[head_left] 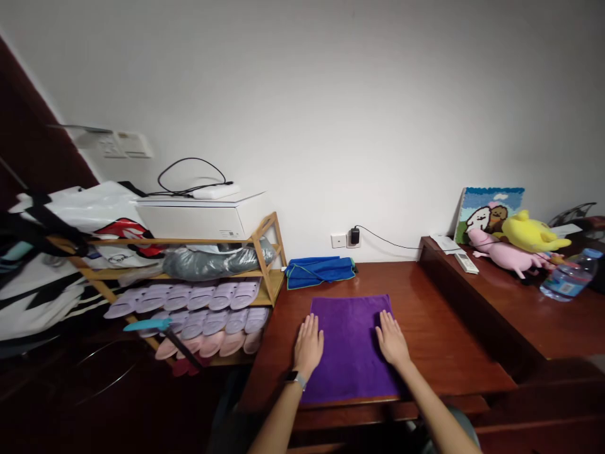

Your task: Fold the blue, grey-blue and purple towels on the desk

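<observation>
A purple cloth (350, 350) lies spread flat on the reddish-brown wooden desk (444, 340), its near edge close to the desk's front. My left hand (309, 345) rests palm down along the cloth's left edge, fingers stretched out and pointing away from me; a watch is on that wrist. On the opposite edge, my right hand (392, 339) lies flat too, with its fingers extended. Neither hand grips anything. Behind the purple cloth, a folded blue cloth (320, 272) with a green border sits near the wall.
At left stands a wooden rack (269, 252) with several slippers (193, 296) and a white box (198, 221) on top. A higher wooden surface (529, 315) at right bears plush toys (508, 255), a remote (467, 262) and a water bottle (571, 277). A black charger (355, 236) is plugged into the wall.
</observation>
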### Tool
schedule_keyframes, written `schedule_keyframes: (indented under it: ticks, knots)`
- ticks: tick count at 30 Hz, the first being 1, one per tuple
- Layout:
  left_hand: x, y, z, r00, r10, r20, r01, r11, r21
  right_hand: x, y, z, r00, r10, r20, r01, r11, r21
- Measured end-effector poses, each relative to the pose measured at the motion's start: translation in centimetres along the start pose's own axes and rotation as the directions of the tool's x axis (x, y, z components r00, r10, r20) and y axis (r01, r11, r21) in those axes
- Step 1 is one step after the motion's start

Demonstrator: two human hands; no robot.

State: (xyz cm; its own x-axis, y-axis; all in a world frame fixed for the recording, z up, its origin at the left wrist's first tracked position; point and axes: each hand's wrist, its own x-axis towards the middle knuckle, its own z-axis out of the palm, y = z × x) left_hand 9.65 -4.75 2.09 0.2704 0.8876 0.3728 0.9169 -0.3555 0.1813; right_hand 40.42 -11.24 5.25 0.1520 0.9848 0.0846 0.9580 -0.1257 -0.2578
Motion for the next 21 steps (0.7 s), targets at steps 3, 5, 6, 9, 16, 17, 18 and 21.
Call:
schedule_keyframes:
  ticks: [3, 5, 6, 9, 16, 17, 18, 21]
  knots:
    - [-2.3, 4.6, 1.2, 0.989, 0.132, 0.064, -0.129, 0.991, -0.042, -3.2, -2.9, 2.0, 0.996, -0.085, 0.009, 0.085, 0.996, 0.038]
    - [-3.4, 6.0, 1.6, 0.98, 0.142, 0.14, -0.136, 0.989, -0.048, -4.5, -3.7, 2.8, 0.993, -0.103, 0.058, 0.101, 0.994, 0.043]
    - [-3.7, 5.9, 1.6, 0.978, 0.125, 0.166, -0.119, 0.992, -0.044, -5.0, -3.4, 2.9, 0.992, -0.094, 0.08, 0.091, 0.995, 0.038]
    - [-4.2, 3.4, 0.5, 0.976, 0.067, 0.209, -0.064, 0.998, -0.023, -5.5, -0.8, 2.1, 0.994, -0.006, 0.111, 0.006, 1.0, 0.0]
    - [-5.1, 0.9, -0.7, 0.99, 0.106, 0.094, -0.106, 0.994, -0.005, -5.5, 0.3, 0.8, 0.996, 0.09, 0.021, -0.089, 0.995, -0.037]
    - [-5.2, 1.9, 0.0, 0.99, 0.126, 0.069, -0.126, 0.992, -0.01, -5.6, -1.1, 1.4, 0.999, 0.045, -0.016, -0.045, 0.999, -0.006]
    - [-5.3, 3.1, 0.8, 0.987, 0.152, 0.058, -0.151, 0.988, -0.019, -5.7, -2.6, 2.1, 0.999, -0.013, -0.045, 0.015, 0.999, 0.032]
    - [-5.6, 5.7, 3.0, 0.968, 0.233, 0.095, -0.23, 0.972, -0.043, -5.8, -6.4, 4.5, 0.983, -0.177, -0.052, 0.183, 0.974, 0.133]
